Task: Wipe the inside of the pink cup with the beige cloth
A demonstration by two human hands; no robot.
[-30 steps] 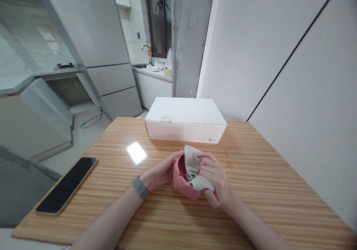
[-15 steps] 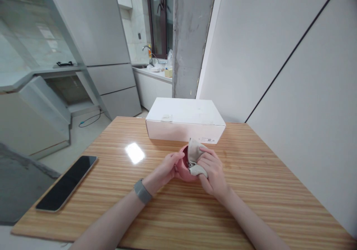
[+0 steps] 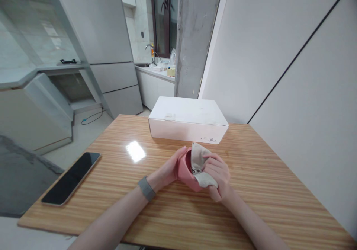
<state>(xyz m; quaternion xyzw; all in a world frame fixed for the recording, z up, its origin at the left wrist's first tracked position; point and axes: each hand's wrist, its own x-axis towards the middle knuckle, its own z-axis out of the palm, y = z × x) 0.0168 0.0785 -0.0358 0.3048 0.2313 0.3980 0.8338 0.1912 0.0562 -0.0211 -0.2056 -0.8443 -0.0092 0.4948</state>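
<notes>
Position: pink cup tilted over mid-tabletop, mouth angled up and rightward, between both hands. Left hand closed around cup's left wall; right hand closed on beige cloth, pressed into mouth. Count: one cup, one cloth, one white box beyond, one phone far left
</notes>
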